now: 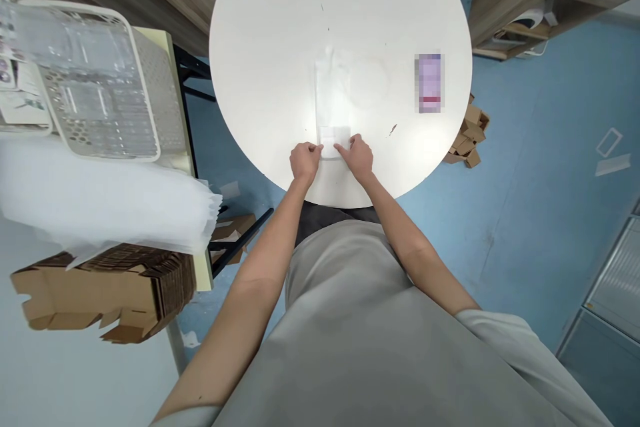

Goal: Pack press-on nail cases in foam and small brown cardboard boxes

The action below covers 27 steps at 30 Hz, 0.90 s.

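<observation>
Pinching the near end of the one clear plastic pouch [332,97] lying flat on the round white counter [270,47], left hand [305,161] and right hand [358,157] sit knuckles-up, forearms extended, each grip closed on it.

white round table [280,47], clear plastic pouch [331,103], blue floor [540,180], brown cardboard stack [110,287], cream perforated basket [150,73]

No text, label, number or sign is legible. The purple item [430,82] on the round table [280,47] is blurred into blocks. The printed sheets [20,103] at the left edge, beside the basket [150,73], are too small to read. The pale patch at the near end of the clear bag [333,93], pinched between the left hand [305,161] and right hand [357,157], shows no readable marks.
</observation>
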Available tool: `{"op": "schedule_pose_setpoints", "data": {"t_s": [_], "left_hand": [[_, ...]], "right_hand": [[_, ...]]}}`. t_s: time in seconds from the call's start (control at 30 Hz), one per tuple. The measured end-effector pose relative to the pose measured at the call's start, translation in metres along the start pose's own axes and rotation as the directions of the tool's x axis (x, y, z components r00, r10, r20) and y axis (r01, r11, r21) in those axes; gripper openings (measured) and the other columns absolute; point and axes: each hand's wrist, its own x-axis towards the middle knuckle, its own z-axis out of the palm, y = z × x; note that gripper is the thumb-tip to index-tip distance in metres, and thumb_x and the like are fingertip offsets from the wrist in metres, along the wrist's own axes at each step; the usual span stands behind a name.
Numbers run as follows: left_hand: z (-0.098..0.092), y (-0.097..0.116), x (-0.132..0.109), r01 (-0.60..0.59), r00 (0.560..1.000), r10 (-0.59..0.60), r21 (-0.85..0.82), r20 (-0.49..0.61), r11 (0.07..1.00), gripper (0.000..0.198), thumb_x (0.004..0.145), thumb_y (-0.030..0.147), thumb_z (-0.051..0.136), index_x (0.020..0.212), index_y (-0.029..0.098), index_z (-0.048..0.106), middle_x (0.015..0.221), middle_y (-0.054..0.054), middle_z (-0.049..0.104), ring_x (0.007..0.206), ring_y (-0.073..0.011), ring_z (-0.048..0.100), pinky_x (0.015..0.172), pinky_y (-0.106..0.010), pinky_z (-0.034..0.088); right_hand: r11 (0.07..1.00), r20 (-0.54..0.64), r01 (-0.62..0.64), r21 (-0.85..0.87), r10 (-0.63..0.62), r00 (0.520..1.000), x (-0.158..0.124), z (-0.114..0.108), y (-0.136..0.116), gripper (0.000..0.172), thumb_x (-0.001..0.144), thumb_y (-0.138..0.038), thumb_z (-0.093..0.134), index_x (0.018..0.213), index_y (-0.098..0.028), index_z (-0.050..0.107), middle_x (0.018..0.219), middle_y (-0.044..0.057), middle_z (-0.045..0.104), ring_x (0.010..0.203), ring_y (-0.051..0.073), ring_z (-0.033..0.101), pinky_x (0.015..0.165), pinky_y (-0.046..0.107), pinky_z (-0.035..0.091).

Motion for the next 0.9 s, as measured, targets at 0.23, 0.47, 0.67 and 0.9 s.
{"op": "schedule_pose_setpoints", "data": {"t_s": [0.23, 0.47, 0.67, 0.9], "left_hand": [[-0.004, 0.009, 0.012, -0.446, 0.894, 0.436, 0.118, 0.098, 0.887, 0.04, 0.108, 0.018, 0.046, 0.142, 0.018, 0.067, 0.153, -0.019, 0.067, 0.152, -0.0352, 0.056, 0.128, -0.055, 0.046], [-0.013, -0.009, 0.01, -0.55, 0.822, 0.505, 0.136, 0.263, 0.824, 0.071, 0.089, 0.013, 0.065, 0.159, 0.015, 0.055, 0.176, -0.019, 0.049, 0.166, -0.0368, 0.044, 0.136, -0.058, 0.041], [-0.017, -0.017, -0.014, -0.534, 0.819, 0.476, 0.124, 0.322, 0.836, 0.074, 0.091, 0.017, 0.067, 0.163, 0.017, 0.053, 0.18, -0.018, 0.044, 0.168, -0.0355, 0.042, 0.137, -0.058, 0.04], [-0.026, -0.017, -0.039, -0.28, 0.9, 0.264, -0.006, 0.346, 0.96, 0.06, 0.096, 0.036, 0.066, 0.154, 0.024, 0.067, 0.167, -0.007, 0.063, 0.153, -0.0325, 0.061, 0.13, -0.047, 0.05]], "right_hand": [[0.853, 0.165, 0.507, -0.124, -0.486, 0.858, 0.001, -0.009, -0.009, 0.045, 0.117, -0.032, 0.044, 0.157, -0.017, 0.058, 0.161, 0.022, 0.062, 0.156, 0.037, 0.055, 0.129, 0.061, 0.046], [0.781, 0.3, 0.608, -0.142, -0.552, 0.778, 0.0, -0.012, 0.017, 0.067, 0.11, -0.035, 0.066, 0.171, -0.017, 0.046, 0.181, 0.022, 0.043, 0.169, 0.037, 0.041, 0.131, 0.062, 0.045], [0.733, 0.352, 0.662, -0.154, -0.586, 0.73, -0.023, -0.012, 0.023, 0.065, 0.115, -0.043, 0.056, 0.171, -0.013, 0.046, 0.18, 0.025, 0.043, 0.168, 0.039, 0.044, 0.13, 0.062, 0.044], [0.757, 0.41, 0.643, -0.117, -0.553, 0.725, -0.045, -0.03, 0.022, 0.06, 0.119, -0.052, 0.044, 0.161, -0.012, 0.06, 0.167, 0.022, 0.061, 0.151, 0.038, 0.063, 0.123, 0.054, 0.049]]}}
